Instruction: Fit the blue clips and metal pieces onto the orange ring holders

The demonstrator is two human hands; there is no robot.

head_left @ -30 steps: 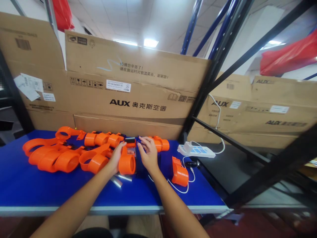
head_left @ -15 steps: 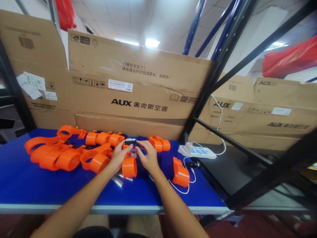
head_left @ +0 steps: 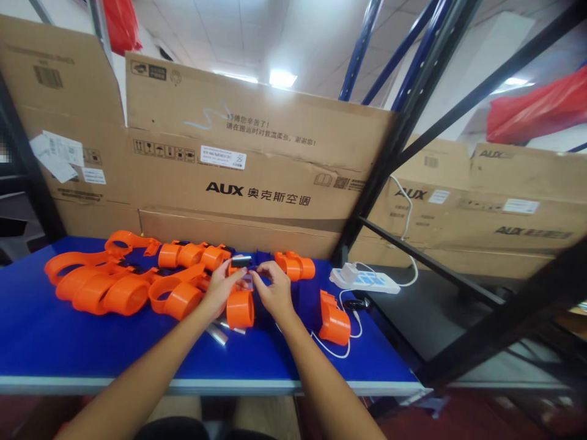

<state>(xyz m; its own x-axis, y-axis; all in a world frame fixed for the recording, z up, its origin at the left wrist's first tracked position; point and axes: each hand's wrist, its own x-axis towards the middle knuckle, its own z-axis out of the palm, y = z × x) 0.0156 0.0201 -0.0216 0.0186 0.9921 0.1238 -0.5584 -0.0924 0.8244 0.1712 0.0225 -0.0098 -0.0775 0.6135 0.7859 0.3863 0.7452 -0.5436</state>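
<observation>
In the head view, the left hand (head_left: 222, 290) closes on an orange part (head_left: 239, 310) near the middle of the frame, just above the table (head_left: 114, 351). The right hand (head_left: 274, 290) meets it from the other side, thumb and forefinger drawn towards each other; whether anything is pinched between them cannot be told.

Work on this part looks to be midway: both hands are busy at its top end, and nothing shows it as finished. The orange rings (head_left: 126, 296) grouped at left of centre lie out of the hands, some with dark fittings among them. They may be done or waiting; the frame does not settle which. At right of centre, another orange piece (head_left: 334, 324) lies beside a dark blue band (head_left: 309, 299), apart from the hands.

The held part is bright, glossy orange, with a short, wide ring at its lower end and a black block (head_left: 241, 261) at its upper end. Fingers hide its middle. Silvery strips (head_left: 217, 335) lie just below and left of the ring.
</observation>
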